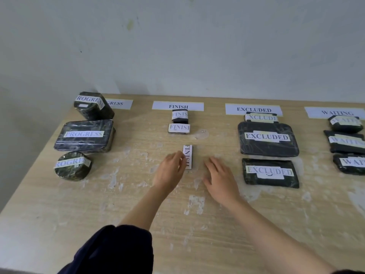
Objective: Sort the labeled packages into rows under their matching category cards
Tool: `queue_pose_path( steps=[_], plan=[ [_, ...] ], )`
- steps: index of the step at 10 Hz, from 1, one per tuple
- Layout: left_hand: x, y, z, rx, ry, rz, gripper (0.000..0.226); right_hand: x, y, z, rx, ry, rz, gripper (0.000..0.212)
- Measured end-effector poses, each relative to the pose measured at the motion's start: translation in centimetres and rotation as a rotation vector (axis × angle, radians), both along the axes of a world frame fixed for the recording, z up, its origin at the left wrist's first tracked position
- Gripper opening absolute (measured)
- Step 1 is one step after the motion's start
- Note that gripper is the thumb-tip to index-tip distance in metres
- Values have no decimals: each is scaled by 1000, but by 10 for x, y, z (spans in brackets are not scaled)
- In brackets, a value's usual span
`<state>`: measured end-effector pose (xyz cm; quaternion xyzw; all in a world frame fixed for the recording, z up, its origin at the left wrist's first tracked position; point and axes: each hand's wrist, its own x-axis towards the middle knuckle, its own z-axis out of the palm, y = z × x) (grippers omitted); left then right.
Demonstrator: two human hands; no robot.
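Four white category cards lie along the table's back edge: PROGRESS (118, 104), FINISH (177, 106), EXCLUDED (253, 109) and WAITING (335, 112). Dark wrapped packages with matching labels sit in a row under each card. Under FINISH are two small packages (179, 116) (179, 128), and a third FINISH package (188, 156) lies turned lengthwise below them. My left hand (170, 171) touches that third package's left side with its fingertips. My right hand (220, 177) rests open on the table to the right of it, holding nothing.
Three PROGRESS packages (84, 135) stand at the left, three EXCLUDED ones (267, 138) at the right, three WAITING ones (344, 143) at the far right edge. The wooden table (138, 204) is scuffed with white patches. A pale wall rises behind.
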<state>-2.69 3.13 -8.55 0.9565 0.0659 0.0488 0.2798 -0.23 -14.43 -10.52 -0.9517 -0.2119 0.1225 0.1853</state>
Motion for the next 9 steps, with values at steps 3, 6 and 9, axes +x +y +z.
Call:
queue_pose_path(
  steps=[3,6,9],
  plan=[
    [23,33,-21,467,-90,-438,48,-6,0,-25,-91,-127,16,67],
    [58,28,-27,122,-66,-34,38,-8,6,-33,-34,-151,-62,56],
    [52,39,-12,165,-23,-186,33,-2,10,-10,-79,-48,-33,58]
  ],
)
